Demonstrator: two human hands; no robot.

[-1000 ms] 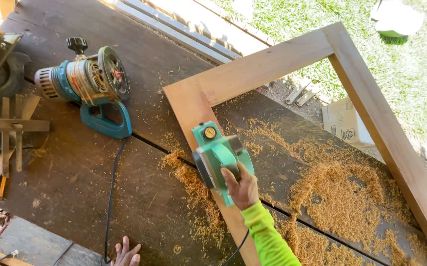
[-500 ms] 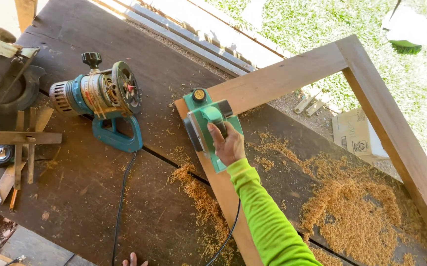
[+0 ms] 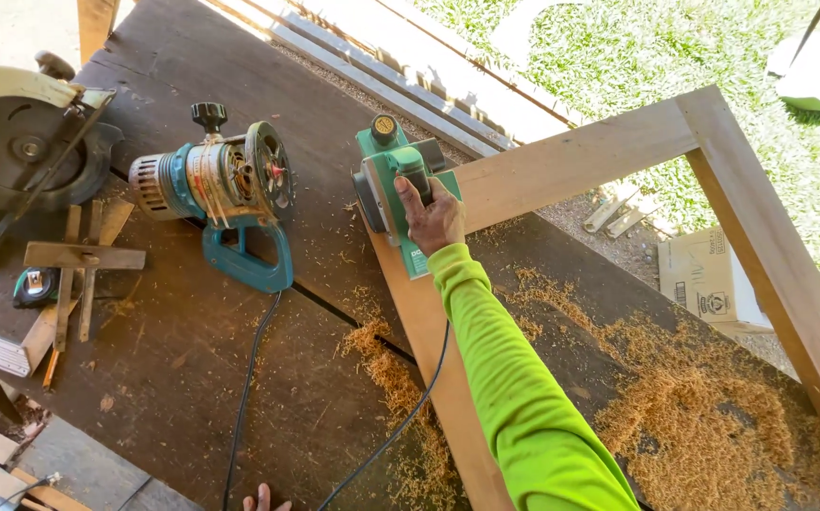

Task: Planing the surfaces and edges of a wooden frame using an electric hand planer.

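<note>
My right hand [image 3: 432,216], in a bright green sleeve, grips the handle of a green electric planer [image 3: 393,180]. The planer sits at the far corner of a light wooden frame [image 3: 599,156], on the rail that runs toward me. Its black cord [image 3: 401,426] trails back along the dark workbench [image 3: 174,378]. Only the fingertips of my left hand [image 3: 265,498] show at the bottom edge, resting on the bench with nothing in them.
A teal power tool with a bare motor [image 3: 226,194] lies left of the planer. A circular saw [image 3: 27,142], a tape measure [image 3: 34,284] and wood scraps [image 3: 74,265] sit at far left. Shavings [image 3: 703,416] cover the bench. A cardboard box [image 3: 708,279] lies on the ground beyond.
My right hand has pushed the planer away from me along the rail, from the middle to the frame's far corner. The view has shifted with it.
</note>
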